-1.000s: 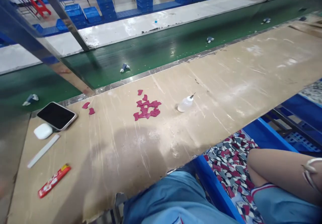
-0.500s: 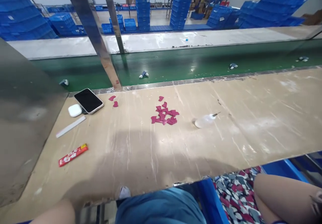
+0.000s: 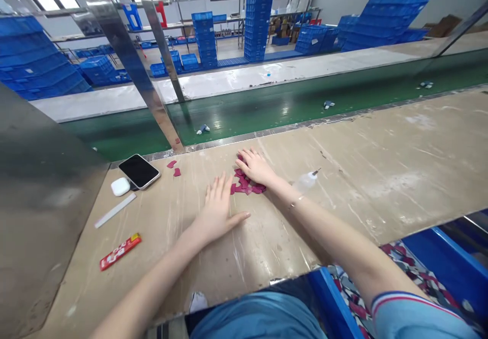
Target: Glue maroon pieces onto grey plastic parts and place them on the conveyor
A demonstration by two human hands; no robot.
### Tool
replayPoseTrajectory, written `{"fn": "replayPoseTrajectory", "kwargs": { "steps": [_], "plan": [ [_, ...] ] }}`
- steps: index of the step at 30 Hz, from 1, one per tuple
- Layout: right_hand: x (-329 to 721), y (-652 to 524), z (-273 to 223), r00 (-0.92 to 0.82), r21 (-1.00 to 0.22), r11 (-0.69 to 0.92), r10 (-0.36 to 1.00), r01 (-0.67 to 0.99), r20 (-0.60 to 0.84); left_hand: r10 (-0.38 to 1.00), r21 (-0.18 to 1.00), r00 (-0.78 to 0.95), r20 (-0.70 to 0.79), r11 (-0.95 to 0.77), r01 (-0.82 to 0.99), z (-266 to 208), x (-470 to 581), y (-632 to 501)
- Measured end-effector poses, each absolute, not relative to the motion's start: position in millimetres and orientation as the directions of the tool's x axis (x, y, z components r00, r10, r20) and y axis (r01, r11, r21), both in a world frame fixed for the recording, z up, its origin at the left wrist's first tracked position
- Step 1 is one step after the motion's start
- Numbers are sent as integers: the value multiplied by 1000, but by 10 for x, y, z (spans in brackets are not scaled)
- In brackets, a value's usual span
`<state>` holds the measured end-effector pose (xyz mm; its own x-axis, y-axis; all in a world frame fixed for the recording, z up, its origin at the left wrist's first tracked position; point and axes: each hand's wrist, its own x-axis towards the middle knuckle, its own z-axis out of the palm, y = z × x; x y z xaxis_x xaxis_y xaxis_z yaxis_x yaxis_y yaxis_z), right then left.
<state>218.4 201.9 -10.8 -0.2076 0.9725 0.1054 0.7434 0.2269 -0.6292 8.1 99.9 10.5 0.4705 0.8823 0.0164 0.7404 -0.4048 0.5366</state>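
A loose pile of small dark-red cut pieces [image 3: 244, 181] lies mid-table. My right hand [image 3: 256, 167] rests over the far part of the pile, fingers spread, covering some pieces. Just left of the pile is my left hand [image 3: 219, 209], open, its thumb pointing right below the pieces. Neither hand visibly grips anything. Beyond my right wrist lies a translucent squeeze bottle [image 3: 306, 180] with a thin dark tip, partly hidden by the forearm. Two more red pieces [image 3: 177, 172] sit apart, near the metal post.
At the left are a phone [image 3: 139, 171], a white case [image 3: 120, 186], a pale strip [image 3: 115, 210] and a red packet [image 3: 120, 251]. A green conveyor belt [image 3: 244, 109] carrying small dark-and-white parts runs behind the table. A blue crate [image 3: 335, 303] of mixed pieces stands by my lap.
Both hands have come up from below the table edge onto the work surface, the right over the red pieces and the left beside them. The view has tilted upward; belt parts shifted left.
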Motion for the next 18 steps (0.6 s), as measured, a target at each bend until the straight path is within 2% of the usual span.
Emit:
{"fn": "replayPoseTrajectory", "kwargs": {
  "steps": [2,8,12,15,17,18],
  "plan": [
    [2150,2133,-181,-231,-639,249,966,728,113,869,508,494,-40,-408,759,-88,208,1195],
    [2300,1449,-364,-244,-686,326,945,651,217,834,528,552,-31,-455,717,-346,450,1540],
    [2503,749,-101,-220,-669,418,905,614,364,762,573,647,-29,-518,635,-292,579,1510],
    [2901,533,270,-151,-518,592,736,618,660,732,605,680,-21,-533,592,-234,610,1462],
    [3321,696,474,2,-396,553,581,733,814,721,626,693,-8,-537,565,-202,592,1437],
    [3555,879,539,144,-389,451,487,803,861,715,636,699,2,-540,551,-194,576,1427]
  ]
}}
